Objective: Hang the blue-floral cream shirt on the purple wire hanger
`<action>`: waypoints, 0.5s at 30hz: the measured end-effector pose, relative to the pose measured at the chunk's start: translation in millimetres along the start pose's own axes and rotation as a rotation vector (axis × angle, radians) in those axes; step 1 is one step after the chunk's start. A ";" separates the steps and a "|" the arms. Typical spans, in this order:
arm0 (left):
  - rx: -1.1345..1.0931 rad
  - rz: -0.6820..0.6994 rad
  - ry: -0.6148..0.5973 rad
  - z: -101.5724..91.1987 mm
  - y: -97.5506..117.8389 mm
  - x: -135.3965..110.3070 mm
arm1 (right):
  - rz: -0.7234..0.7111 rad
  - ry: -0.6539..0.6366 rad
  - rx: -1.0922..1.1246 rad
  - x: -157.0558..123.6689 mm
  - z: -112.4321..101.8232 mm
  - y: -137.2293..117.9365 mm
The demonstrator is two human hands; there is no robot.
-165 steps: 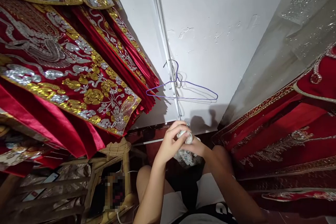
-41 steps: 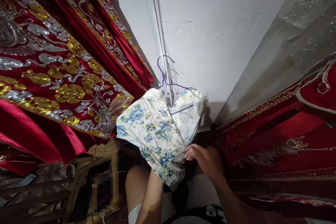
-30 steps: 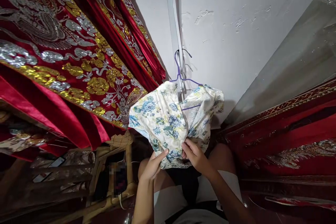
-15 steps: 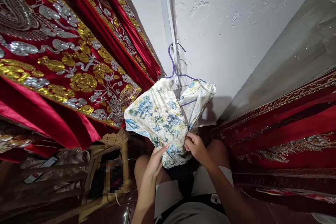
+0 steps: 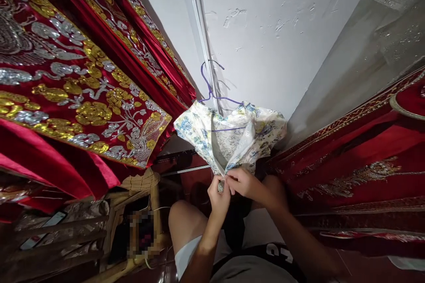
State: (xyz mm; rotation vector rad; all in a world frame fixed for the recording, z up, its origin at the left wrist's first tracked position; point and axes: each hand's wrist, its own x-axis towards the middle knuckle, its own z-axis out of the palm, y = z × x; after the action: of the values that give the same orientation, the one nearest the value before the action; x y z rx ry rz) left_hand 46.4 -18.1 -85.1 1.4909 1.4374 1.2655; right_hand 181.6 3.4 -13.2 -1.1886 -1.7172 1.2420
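A floral shirt point(image 5: 265, 135), cream with blue and yellow flowers, hangs on a purple hanger point(image 5: 210, 90) in front of the wall. Its V-shaped neck gapes, and the inside of the back shows. My left hand point(image 5: 219, 194) pinches the front edge at the bottom of the neck opening. Right beside it, my right hand point(image 5: 242, 181) pinches the other front edge, the fingertips of both hands close together. The small spot between the fingertips is partly hidden. Below the hands, the shirt's lower part is mostly covered.
Red embroidered cloth point(image 5: 93, 110) with gold and silver sequins hangs at the left. More red cloth point(image 5: 365, 177) hangs at the right. A bamboo rack point(image 5: 154, 203) stands low at the left, near a phone point(image 5: 43, 230). The white wall point(image 5: 265, 31) rises behind the hanger.
My left hand has moved from the shirt's lower front to the neck opening, beside my right hand. The front has swung apart, widening the neck. The view has shifted slightly.
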 end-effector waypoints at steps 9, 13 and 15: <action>0.085 0.152 -0.178 30.5 -1.0 8.2 | -0.070 0.329 0.258 88.6 -51.0 -113.2; 0.215 0.291 -0.428 21.5 14.9 37.2 | -0.135 0.439 0.315 87.8 -51.2 -122.9; 0.148 0.376 -0.379 4.4 37.2 62.0 | -0.149 0.464 0.294 78.8 -51.2 -117.4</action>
State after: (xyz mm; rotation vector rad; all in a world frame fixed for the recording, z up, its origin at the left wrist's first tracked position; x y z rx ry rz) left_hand 55.9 38.1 -40.4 2.0456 1.0502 1.0217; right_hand 169.0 79.6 115.8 -1.0497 -1.2117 0.9913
